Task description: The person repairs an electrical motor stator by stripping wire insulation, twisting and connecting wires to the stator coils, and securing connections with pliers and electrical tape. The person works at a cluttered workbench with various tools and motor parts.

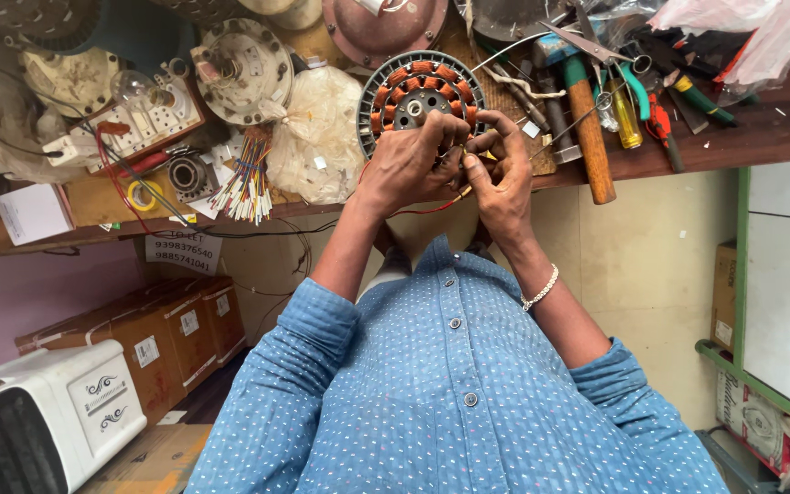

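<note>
**Both hands pinched together on the leads of a wound stator at the bench edge**

Obs. 1: One round stator, grey laminated rim with copper-orange coils around a central hub, lies flat on the wooden bench right at its near edge. Lying flat, it puts its coil face up to the camera, and its near rim sits within reach of both wrists.

Obs. 2: The picture appears inverted, so sides are inferred from the arms. Left hand, with a beaded bracelet at its wrist, and right hand meet over the stator's near rim, knuckles touching. Both are curled in a fingertip pinch. A thin red wire trails from under them, and a yellowish sleeve or lead end shows between the fingers. What exactly each pinch grips is likely that wire, but the fingers hide it.

Obs. 3: Forearms are braced close to the bench edge, probably to steady fine work.

Count, nearby:
- Wooden-handled hammer: one, just beside the left hand, handle toward the person.
- Bundle of multicoloured wire offcuts: one bundle, strands too many to count.
- Clear plastic bag: one, between bundle and stator.
- Round metal motor housing: one pale cover plainly seen; others at the back are cut off.
- Pliers and cutters with coloured grips: at least three, overlapping.
- Brown cartons under the bench: three in a row.
</note>
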